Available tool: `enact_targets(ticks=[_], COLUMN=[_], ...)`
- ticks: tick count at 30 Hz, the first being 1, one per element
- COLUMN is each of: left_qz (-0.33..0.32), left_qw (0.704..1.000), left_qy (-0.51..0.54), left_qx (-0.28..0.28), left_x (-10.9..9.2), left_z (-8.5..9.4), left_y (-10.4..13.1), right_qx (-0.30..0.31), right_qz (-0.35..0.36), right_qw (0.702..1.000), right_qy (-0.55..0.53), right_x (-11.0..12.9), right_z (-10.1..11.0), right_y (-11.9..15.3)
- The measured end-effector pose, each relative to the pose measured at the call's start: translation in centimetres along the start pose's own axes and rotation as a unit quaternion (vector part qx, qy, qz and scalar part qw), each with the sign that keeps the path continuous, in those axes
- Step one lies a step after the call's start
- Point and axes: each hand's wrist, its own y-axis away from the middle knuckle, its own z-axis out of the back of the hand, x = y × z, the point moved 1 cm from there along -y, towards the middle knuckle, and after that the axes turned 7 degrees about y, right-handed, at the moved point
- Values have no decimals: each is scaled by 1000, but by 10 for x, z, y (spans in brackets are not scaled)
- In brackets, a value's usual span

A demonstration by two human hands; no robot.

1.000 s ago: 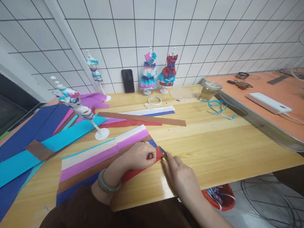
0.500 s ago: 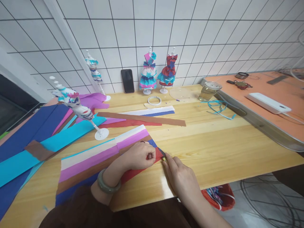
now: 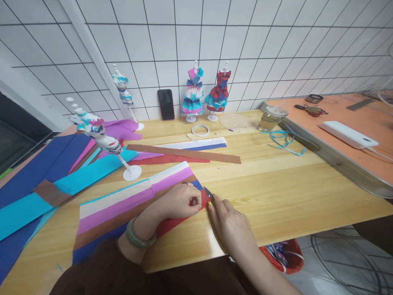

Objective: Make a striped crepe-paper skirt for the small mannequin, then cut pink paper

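Observation:
Layered strips of crepe paper (image 3: 115, 211) in white, purple, brown, blue and red lie fanned on the table in front of me. My left hand (image 3: 181, 200), with a bangle at the wrist, is curled on the strips and presses them down near their right end; some fingertips are hidden. Just right of it, my right hand (image 3: 231, 223) is closed round a small cutting tool with a pointed metal blade (image 3: 208, 193). The blade lies at the slanted right edge of the paper, by the blue and red layers. Its handle is covered by my fingers, with a yellow bit showing.
A small dress form (image 3: 104, 141) stands behind the paper on the left. Loose strips (image 3: 215, 155) and a tape roll (image 3: 200, 130) lie further back. Two dressed forms (image 3: 192, 98) and a phone (image 3: 166, 105) are by the wall. A cup (image 3: 272, 119) stands at right.
The blade has turned and now shows more clearly, pointing away at the paper's edge. My right hand has shifted slightly; my left hand stays in place.

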Motion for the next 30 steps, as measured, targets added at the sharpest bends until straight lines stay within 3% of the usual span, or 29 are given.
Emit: enact_targets(ticks=[15, 30], left_qz=[1, 7], left_qw=[1000, 1000], left_qy=[0, 1], left_qx=[-1, 7], left_x=[-1, -1], left_z=[0, 2], left_y=[0, -1], right_qx=[-45, -38], right_qz=[23, 21], right_qw=[999, 999], right_qy=[5, -24], right_x=[-4, -6], right_z=[-4, -4], right_y=[6, 8])
